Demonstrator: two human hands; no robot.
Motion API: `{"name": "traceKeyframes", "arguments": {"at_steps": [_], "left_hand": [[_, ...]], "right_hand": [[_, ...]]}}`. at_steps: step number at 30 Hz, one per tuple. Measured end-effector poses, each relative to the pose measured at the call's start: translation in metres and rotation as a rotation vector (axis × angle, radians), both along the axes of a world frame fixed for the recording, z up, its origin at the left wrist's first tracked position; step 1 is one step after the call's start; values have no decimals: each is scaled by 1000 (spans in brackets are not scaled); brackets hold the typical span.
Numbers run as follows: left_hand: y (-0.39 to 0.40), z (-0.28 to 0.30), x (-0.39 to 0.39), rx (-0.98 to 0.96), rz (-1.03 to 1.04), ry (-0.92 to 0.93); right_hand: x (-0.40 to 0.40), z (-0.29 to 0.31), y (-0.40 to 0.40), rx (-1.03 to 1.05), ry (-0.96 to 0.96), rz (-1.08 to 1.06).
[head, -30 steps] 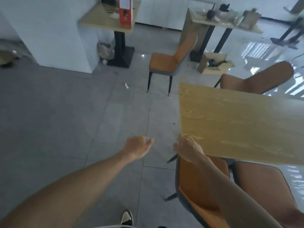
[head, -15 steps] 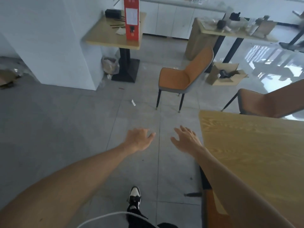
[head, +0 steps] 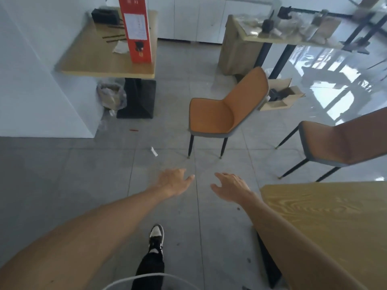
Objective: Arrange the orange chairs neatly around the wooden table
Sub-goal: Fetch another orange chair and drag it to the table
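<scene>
An orange chair (head: 217, 116) with a grey shell and black legs stands alone on the tiled floor ahead, its seat facing left. A second orange chair (head: 343, 141) stands at the right, just beyond the far edge of the wooden table (head: 326, 222), which fills the lower right. My left hand (head: 174, 181) and my right hand (head: 231, 188) are stretched forward over the floor, both empty with fingers apart, short of the lone chair. My right forearm runs along the table's left corner.
A small wooden table (head: 104, 59) with a tall red box (head: 137, 28) stands at the back left beside a white wall (head: 31, 80). A cluttered table (head: 282, 34) and an open cardboard box (head: 280, 95) lie behind the chair. My shoe (head: 156, 235) is stepping forward.
My right hand has come off the chair tucked at the table's near side. I have walked forward; the lone chair is closer and both hands reach toward it.
</scene>
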State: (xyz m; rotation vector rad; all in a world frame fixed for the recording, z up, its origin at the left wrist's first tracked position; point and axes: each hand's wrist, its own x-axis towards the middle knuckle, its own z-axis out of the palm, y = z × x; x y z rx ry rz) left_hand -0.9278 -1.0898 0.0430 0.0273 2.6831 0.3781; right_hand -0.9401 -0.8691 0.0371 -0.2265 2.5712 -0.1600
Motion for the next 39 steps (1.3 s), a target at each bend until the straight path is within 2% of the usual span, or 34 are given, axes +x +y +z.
{"name": "traceKeyframes", "arguments": {"at_steps": [7,14,17,29,39], "left_hand": [[7,-18,-168,20,-90,-111],[75,-11,-328,56,-206,-121],[116,-16,-395,42,-208,-78],[278,1,-597,68,-192,-110],[378,-55,-758,249,-39,-239]], "right_hand": [[-136,10,6,16,-16,-126],[-266,11,71,-8,5,-229],[-334,5,111,-16,26,-210],[-563,14,272,-57,55,-148],[-758,-6,339,-76,127,-1]]}}
